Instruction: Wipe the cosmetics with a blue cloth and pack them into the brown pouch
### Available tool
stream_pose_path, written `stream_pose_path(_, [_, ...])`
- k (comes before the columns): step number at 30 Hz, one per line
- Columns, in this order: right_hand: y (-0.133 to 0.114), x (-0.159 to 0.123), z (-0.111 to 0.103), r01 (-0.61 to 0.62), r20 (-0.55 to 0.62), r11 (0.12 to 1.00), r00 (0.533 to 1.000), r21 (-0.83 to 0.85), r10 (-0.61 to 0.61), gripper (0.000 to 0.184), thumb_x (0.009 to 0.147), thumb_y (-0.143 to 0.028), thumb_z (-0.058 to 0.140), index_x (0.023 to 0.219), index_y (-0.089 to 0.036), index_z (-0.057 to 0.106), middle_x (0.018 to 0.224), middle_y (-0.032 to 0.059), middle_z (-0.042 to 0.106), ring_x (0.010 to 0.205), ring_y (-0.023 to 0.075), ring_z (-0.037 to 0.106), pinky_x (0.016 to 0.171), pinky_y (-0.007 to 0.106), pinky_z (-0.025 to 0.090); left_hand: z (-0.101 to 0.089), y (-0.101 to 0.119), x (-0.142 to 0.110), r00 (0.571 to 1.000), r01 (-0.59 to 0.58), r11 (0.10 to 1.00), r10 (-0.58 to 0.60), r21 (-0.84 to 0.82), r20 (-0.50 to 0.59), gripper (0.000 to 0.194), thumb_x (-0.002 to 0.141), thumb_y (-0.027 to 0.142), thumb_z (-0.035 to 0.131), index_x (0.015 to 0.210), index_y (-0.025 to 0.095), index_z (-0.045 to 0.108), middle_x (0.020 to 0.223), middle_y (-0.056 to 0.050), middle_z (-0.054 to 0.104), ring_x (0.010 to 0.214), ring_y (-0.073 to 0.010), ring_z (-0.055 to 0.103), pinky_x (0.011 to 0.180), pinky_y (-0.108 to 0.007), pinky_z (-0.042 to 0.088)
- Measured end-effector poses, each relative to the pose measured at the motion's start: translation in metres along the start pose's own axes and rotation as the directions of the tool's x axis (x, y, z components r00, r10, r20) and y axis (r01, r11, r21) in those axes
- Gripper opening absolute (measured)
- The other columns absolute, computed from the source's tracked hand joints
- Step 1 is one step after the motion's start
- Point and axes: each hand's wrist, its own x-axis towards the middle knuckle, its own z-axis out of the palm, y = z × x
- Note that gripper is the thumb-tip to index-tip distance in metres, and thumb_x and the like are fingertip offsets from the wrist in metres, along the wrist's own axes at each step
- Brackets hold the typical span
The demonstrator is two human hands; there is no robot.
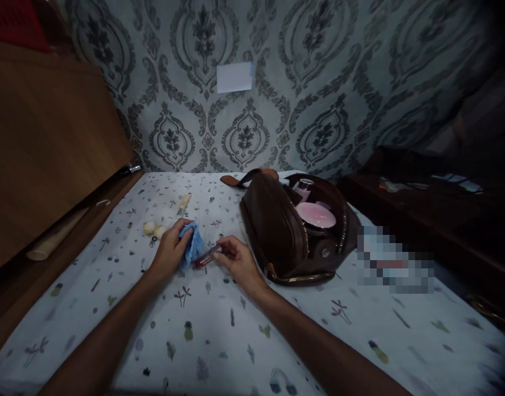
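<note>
My left hand [173,245] is closed on a bunched blue cloth [193,246]. Between the thumb and fingers of my right hand [239,262] is a small slim tube [208,256], clear with a dark red end, looking like a lip gloss. Its red end is beside the cloth's lower edge; whether they touch I cannot tell. Right of my hands stands a brown toiletry bag [273,225], unzipped, with a pink oval item [316,215] and a silver-capped bottle [304,188] inside. Beyond my left hand lie a beige tube [184,204] and some small yellowish-white round items [150,227].
A white sheet with plant prints [219,341] covers the surface. Patterned wallpaper [244,129] with a white card [235,77] rises behind. A wooden cabinet [50,143] borders the left; dark furniture [401,203] is at the right. A pixelated patch hides something right of the bag.
</note>
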Motion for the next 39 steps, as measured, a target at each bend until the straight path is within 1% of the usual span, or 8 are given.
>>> stream_pose_path(3, [-0.001,0.000,0.001,0.013,0.010,1.000,1.000,0.025,-0.013,0.024,0.070,-0.028,0.073,0.090,-0.020,0.062,0.079,-0.0010,0.063,0.076,0.0154,0.060,0.073,0.028,0.048,0.004,0.000,-0.002,0.999,0.046,0.999,-0.046,0.010,0.004,0.027,0.092,0.041,0.049,0.110,0.023,0.056,0.077,0.003,0.059,0.067,-0.0153,0.053,0.063,-0.025,0.042])
stream_pose_path(6, [0.002,0.000,0.001,0.023,0.014,0.999,1.000,0.027,-0.023,0.024,0.070,-0.028,0.073,0.090,-0.020,0.062,0.081,-0.0004,0.064,0.078,0.0162,0.061,0.074,0.029,0.049,0.004,0.006,-0.002,0.990,-0.017,0.999,0.011,0.040,0.141,0.027,0.093,0.040,0.044,0.106,0.022,0.060,0.081,0.000,0.064,0.074,-0.0177,0.058,0.070,-0.027,0.046])
stream_pose_path(10, [0.005,0.001,0.000,0.032,0.008,0.999,0.999,0.025,-0.032,0.023,0.069,-0.028,0.074,0.088,-0.021,0.062,0.081,-0.0003,0.065,0.078,0.0162,0.061,0.073,0.029,0.049,-0.008,0.008,0.001,0.890,-0.157,0.985,0.112,0.066,0.443,0.032,0.090,0.046,0.055,0.105,0.022,0.070,0.104,-0.006,0.070,0.098,-0.0235,0.062,0.088,-0.031,0.047])
stream_pose_path(14, [0.003,0.001,0.000,0.028,0.007,0.999,1.000,0.016,-0.028,0.024,0.070,-0.028,0.074,0.089,-0.021,0.062,0.080,-0.0007,0.065,0.077,0.0159,0.061,0.072,0.028,0.049,-0.024,-0.003,0.006,0.813,-0.171,0.985,0.120,0.037,0.569,0.039,0.087,0.045,0.060,0.122,0.028,0.067,0.112,-0.005,0.068,0.105,-0.0232,0.061,0.092,-0.031,0.047])
stream_pose_path(17, [0.001,0.000,0.000,0.021,0.008,0.999,1.000,0.024,-0.021,0.023,0.070,-0.027,0.073,0.090,-0.020,0.063,0.081,-0.0006,0.065,0.078,0.0160,0.062,0.074,0.029,0.049,-0.028,-0.009,0.008,0.861,-0.086,0.996,0.083,-0.016,0.502,0.034,0.091,0.039,0.050,0.113,0.024,0.071,0.105,-0.005,0.071,0.097,-0.0222,0.064,0.089,-0.031,0.049])
stream_pose_path(22, [-0.003,-0.001,0.001,0.013,0.012,0.999,1.000,0.036,-0.013,0.024,0.071,-0.026,0.074,0.093,-0.020,0.065,0.083,0.0001,0.066,0.079,0.0162,0.062,0.076,0.029,0.049,-0.014,0.005,0.002,0.982,0.001,0.996,0.016,-0.089,0.187,0.032,0.088,0.037,0.053,0.111,0.021,0.067,0.109,-0.005,0.069,0.095,-0.0220,0.063,0.080,-0.029,0.050])
stream_pose_path(29, [0.001,0.000,0.002,0.042,0.020,0.991,0.999,0.128,-0.045,0.034,0.068,-0.022,0.074,0.099,-0.022,0.061,0.093,0.0008,0.069,0.088,0.0176,0.066,0.083,0.031,0.052,0.006,0.018,-0.010,0.919,-0.260,0.966,0.253,-0.018,0.303,0.030,0.096,0.032,0.045,0.112,0.021,0.068,0.095,-0.007,0.063,0.093,-0.0216,0.058,0.085,-0.032,0.046])
stream_pose_path(39, [0.005,0.001,0.003,-0.044,-0.021,0.985,0.999,0.164,0.048,0.051,0.058,-0.024,0.082,0.103,-0.022,0.059,0.082,-0.0020,0.067,0.078,0.0158,0.065,0.077,0.030,0.052,-0.004,0.014,-0.003,0.890,-0.298,0.954,0.280,-0.006,0.360,0.026,0.089,0.018,0.045,0.098,0.017,0.069,0.086,-0.003,0.062,0.079,-0.0158,0.059,0.074,-0.026,0.045])
